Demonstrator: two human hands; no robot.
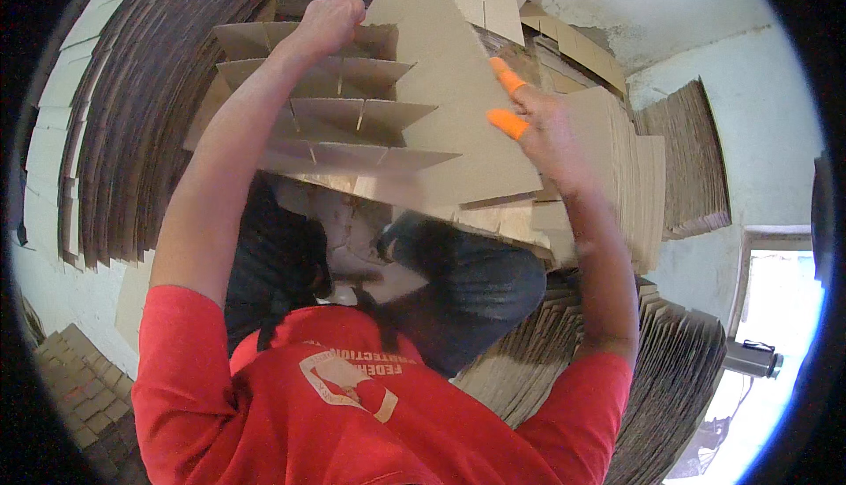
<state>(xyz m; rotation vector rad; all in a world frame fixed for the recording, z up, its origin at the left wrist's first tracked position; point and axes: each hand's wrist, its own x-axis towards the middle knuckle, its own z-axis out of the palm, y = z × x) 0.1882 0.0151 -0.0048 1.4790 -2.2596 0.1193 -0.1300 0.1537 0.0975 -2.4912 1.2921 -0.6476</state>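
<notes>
In front of me is a cardboard divider [361, 115] of slotted strips standing in rows, crossed by other strips. A large plain cardboard sheet [432, 80] leans at its right side. My left hand [333, 25] is closed in a fist at the far end of the divider, seemingly gripping a strip; its fingertips are hidden. My right hand [548, 137] lies by the sheet's right edge. Two of its fingers wear orange covers and stretch apart against the cardboard. The divider rests on a board or flat surface [502, 219] above my knees.
Tall stacks of cardboard strips [132, 106] rise at the left. More cardboard piles [617, 159] stand close by my right forearm, against the wall [687, 53] and beside my right leg [661, 362]. Slotted cardboard pieces [476, 9] lie at the far side. A bright doorway [767, 309] opens at right.
</notes>
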